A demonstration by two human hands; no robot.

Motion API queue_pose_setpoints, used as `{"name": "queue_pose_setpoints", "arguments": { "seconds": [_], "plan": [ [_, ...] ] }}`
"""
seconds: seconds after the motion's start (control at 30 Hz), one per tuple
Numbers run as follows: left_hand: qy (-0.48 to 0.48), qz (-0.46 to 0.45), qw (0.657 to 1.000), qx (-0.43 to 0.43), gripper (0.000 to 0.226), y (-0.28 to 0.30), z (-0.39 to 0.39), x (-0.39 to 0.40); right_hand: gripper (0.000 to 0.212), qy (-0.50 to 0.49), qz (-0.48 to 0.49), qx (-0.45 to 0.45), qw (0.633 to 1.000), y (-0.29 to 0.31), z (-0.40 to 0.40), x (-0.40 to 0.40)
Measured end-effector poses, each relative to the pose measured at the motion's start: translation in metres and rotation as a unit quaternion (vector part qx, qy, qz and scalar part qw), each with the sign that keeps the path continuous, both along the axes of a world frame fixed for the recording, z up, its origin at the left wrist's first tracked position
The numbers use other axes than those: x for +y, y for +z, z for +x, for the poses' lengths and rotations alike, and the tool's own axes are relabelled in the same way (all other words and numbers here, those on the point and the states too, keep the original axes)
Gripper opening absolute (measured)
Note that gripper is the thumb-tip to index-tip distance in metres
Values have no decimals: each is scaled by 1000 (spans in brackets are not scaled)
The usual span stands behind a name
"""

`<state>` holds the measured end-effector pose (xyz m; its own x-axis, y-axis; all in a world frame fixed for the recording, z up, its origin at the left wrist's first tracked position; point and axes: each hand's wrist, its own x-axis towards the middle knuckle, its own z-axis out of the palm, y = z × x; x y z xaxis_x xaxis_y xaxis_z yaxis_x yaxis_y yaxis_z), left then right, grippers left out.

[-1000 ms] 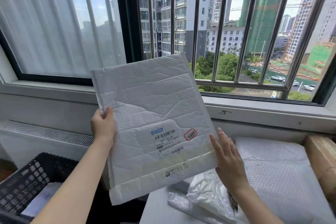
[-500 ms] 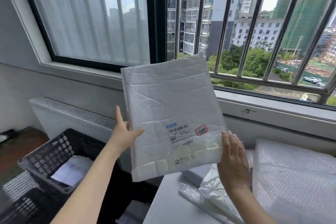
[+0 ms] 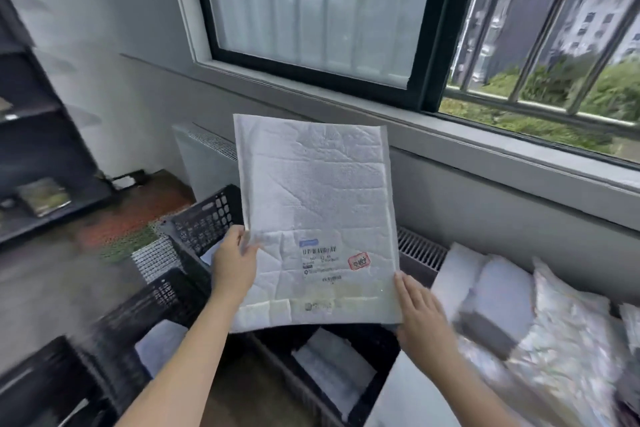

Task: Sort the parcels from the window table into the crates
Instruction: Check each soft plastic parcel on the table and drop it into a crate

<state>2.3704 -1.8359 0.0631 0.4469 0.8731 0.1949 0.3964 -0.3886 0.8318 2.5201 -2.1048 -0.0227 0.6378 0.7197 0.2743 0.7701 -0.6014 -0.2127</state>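
A large white padded mailer (image 3: 315, 204) with a barcode label and a red stamp is held upright in front of me, above the crates. My left hand (image 3: 235, 263) grips its left edge, thumb on the front. My right hand (image 3: 420, 315) holds the lower right corner, fingers mostly straight along the edge. Below lie several black plastic crates: one (image 3: 204, 222) behind the mailer, one (image 3: 156, 308) at lower left with a white parcel inside, and one (image 3: 332, 360) directly beneath with flat white parcels. More parcels (image 3: 540, 319) in white and bubble wrap lie piled on the window table at right.
A white radiator (image 3: 204, 156) runs under the window sill (image 3: 450, 135) behind the crates. A dark shelf unit (image 3: 38, 135) stands at far left. Bare floor and a reddish mat (image 3: 138, 208) lie left of the crates. The white table corner (image 3: 412, 399) shows at the bottom.
My view has swung left and down, away from the table toward the crates. The mailer has moved left with both hands and now hangs over the crates.
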Motion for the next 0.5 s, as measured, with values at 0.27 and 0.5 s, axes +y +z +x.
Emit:
{"name": "queue_pose_setpoints", "arguments": {
  "seconds": [0.27,0.5],
  "plan": [
    [-60,7,997,53,38,-24,-29,109,57,-74,99,229,966,-7,-69,116],
    [-127,-22,987,92,22,-67,-15,142,53,-257,134,329,899,-21,-79,158]
  ]
}}
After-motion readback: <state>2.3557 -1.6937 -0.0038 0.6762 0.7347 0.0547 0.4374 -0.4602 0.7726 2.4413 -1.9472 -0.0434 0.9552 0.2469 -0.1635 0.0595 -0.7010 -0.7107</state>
